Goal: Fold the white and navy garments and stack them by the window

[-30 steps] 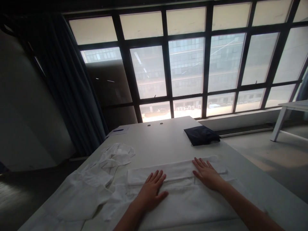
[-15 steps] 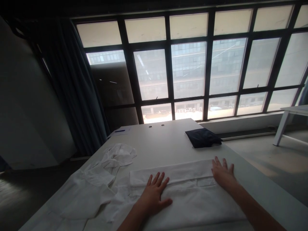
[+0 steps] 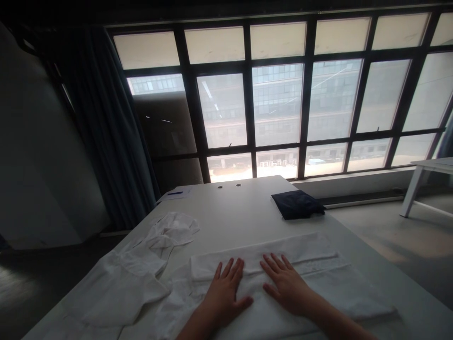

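A white garment (image 3: 307, 245) lies partly folded on the white table, its far edge turned over in a long flat band. My left hand (image 3: 228, 290) rests on it palm down, fingertips on the band and thumb stretched to the right. Close beside it, my right hand (image 3: 285, 283) also lies flat on the cloth, fingers apart. Neither hand grips anything. Part of the cloth is hidden under my hands and forearms. What kind of garment it is, I cannot tell.
Another crumpled white garment (image 3: 120, 278) spreads along the left side of the table (image 3: 230, 212). A folded dark cloth (image 3: 297, 204) lies near the right edge. At the far left are paper and a blue pen (image 3: 175, 192). A second table (image 3: 417, 184) stands to the right.
My right hand has moved left across the cloth, from the right end of the folded band to beside my left hand. My left hand stays almost where it was.
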Motion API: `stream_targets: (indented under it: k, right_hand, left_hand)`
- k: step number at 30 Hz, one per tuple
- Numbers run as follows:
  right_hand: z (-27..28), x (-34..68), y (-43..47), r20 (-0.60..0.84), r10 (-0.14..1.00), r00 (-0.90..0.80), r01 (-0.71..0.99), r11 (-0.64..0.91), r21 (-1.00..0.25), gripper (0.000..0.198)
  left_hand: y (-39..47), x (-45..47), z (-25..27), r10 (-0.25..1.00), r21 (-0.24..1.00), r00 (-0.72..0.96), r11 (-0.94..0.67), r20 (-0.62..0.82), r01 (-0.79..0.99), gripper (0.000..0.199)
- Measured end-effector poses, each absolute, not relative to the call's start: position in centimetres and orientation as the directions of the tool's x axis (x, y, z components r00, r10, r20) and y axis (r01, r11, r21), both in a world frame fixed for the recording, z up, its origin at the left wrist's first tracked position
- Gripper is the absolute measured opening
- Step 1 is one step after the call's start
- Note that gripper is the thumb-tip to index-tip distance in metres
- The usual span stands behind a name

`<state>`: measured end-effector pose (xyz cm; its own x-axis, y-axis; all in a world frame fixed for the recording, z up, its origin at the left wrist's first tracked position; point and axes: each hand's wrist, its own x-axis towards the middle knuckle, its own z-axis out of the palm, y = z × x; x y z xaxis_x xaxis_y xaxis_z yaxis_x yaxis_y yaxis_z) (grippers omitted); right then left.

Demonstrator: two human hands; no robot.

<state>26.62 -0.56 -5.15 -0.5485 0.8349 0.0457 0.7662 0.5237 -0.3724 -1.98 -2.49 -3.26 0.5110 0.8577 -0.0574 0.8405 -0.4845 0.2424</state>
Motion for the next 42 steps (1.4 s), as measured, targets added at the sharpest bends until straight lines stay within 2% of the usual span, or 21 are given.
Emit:
stream_targets:
  k: [2, 9, 12, 18, 21, 24, 31, 37, 40, 42]
  right_hand:
    - [-4.8, 26.6, -0.7, 0.043, 0.835, -0.548, 0.767, 0.522, -0.372, 0.068]
    - [-3.8, 25.7, -1.6, 0.110, 0.848, -0.519, 0.776, 0.521, -0.356, 0.061]
    - [-3.8, 24.0, -1.5, 0.134, 0.837, -0.530, 0.763, 0.540, -0.355, 0.059]
    - [-4.6, 19.1, -0.6, 0.114, 0.851, -0.513, 0.745, 0.507, -0.433, 0.061]
    - [-4.7, 18.9, -0.5, 0.129, 0.839, -0.529, 0.736, 0.529, -0.422, 0.061]
    - [-4.5, 19.8, -0.5, 0.126, 0.811, -0.571, 0.717, 0.567, -0.406, 0.061]
    - [-3.6, 20.6, -0.8, 0.107, 0.812, -0.574, 0.716, 0.561, -0.416, 0.061]
    - [-3.9, 20.7, -0.7, 0.124, 0.814, -0.567, 0.710, 0.560, -0.427, 0.060]
    - [-4.2, 20.7, -0.5, 0.113, 0.814, -0.570, 0.704, 0.555, -0.443, 0.059]
    - [-4.3, 20.7, -0.4, 0.113, 0.816, -0.567, 0.706, 0.552, -0.443, 0.059]
  left_hand:
    - [-2.6, -2.8, -3.6, 0.871, 0.238, 0.486, -0.459, -0.068, 0.856, 0.098]
    - [-2.3, -3.5, -4.0, 0.883, 0.198, 0.459, -0.435, -0.097, 0.878, 0.089]
    - [-2.0, -2.7, -3.8, 0.878, 0.190, 0.472, -0.451, -0.080, 0.872, 0.088]
    - [-1.7, -1.4, -3.2, 0.877, 0.206, 0.481, -0.474, 0.021, 0.856, 0.075]
    - [-1.5, -2.5, -3.0, 0.878, 0.220, 0.479, -0.465, -0.012, 0.858, 0.076]
    - [-1.1, -5.1, -2.9, 0.915, 0.204, 0.395, -0.373, -0.082, 0.905, 0.082]
    - [-0.6, -12.0, -2.2, 0.983, 0.100, 0.060, -0.043, -0.171, 0.994, 0.092]
    - [-0.4, -13.2, -1.9, 0.999, 0.021, -0.045, 0.044, 0.024, 0.999, 0.082]
    - [-0.1, -13.5, -1.9, 0.995, 0.057, -0.078, 0.075, 0.067, 0.996, 0.079]
    - [0.2, -13.6, -2.0, 0.995, 0.131, -0.083, 0.076, 0.054, 0.989, 0.076]
